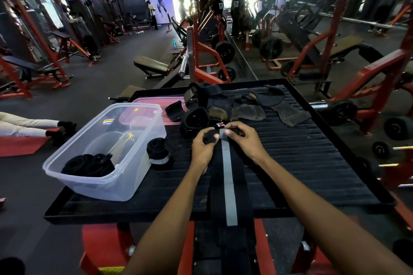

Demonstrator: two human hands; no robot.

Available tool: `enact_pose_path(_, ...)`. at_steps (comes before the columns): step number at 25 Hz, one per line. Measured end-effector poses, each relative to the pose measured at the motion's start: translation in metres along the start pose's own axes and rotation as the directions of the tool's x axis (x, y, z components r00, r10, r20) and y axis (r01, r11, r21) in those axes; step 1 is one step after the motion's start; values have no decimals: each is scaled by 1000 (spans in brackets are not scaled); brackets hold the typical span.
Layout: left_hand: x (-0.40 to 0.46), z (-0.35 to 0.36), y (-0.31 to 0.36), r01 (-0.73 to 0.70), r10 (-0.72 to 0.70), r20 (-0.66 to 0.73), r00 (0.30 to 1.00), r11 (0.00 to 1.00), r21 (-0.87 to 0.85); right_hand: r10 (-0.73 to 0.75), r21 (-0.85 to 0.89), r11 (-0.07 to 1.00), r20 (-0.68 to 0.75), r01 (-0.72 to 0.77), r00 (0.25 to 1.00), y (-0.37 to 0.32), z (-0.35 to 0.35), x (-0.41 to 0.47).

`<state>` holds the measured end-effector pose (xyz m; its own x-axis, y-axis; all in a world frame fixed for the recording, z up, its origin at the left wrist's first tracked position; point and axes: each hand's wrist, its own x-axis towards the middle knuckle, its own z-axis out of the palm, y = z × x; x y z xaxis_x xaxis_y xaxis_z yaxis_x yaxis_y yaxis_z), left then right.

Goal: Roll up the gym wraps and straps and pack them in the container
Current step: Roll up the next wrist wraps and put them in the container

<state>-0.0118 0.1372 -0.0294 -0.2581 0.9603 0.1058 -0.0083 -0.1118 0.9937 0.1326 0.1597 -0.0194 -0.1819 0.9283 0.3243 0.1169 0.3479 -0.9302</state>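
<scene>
A long black wrap with a grey stripe lies lengthwise on the black ribbed platform and hangs over its near edge. My left hand and my right hand pinch its far end, which is curled into a small roll. The clear plastic container stands at the left and holds two black rolled wraps. Another rolled wrap stands beside the container's right wall.
A pile of black straps and leather grips lies at the platform's far side. A pink lid lies behind the container. Red gym machines and benches surround the platform; a person's legs lie on a red mat at left.
</scene>
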Motion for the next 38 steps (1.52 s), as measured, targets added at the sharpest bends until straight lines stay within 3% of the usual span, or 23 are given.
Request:
enact_pose_path(8, -1, 0, 0, 7, -7, 21, 1000, 1000, 12, 5, -8, 1000, -12, -5, 1000, -1, -3, 0)
enact_pose_path(15, -2, -2, -1, -94, 91, 38, 995, 992, 84, 40, -73, 996, -16, -41, 999, 3, -2, -1)
enact_pose_path(20, -4, 0, 3, 1, -3, 31, 1000, 998, 64, 17, -69, 997, -22, -19, 1000, 4, -3, 0)
enact_pose_path(26, -3, -3, 2, -112, 109, 39, 993, 991, 73, 60, -63, 996, -10, -60, 998, 5, -1, 0)
enact_pose_path(32, -1, -3, 1, -77, 74, 39, 996, 994, 82, -29, -20, 999, -26, 29, 999, -3, -3, -1)
enact_pose_path(35, -4, -3, 6, -87, 86, 11, 996, 993, 84, 34, -50, 998, 9, -33, 999, -5, 0, -4)
enact_pose_path(38, -7, -1, 7, -97, 86, 82, 993, 986, 138, 108, -174, 980, 41, -100, 993, -2, 1, -4)
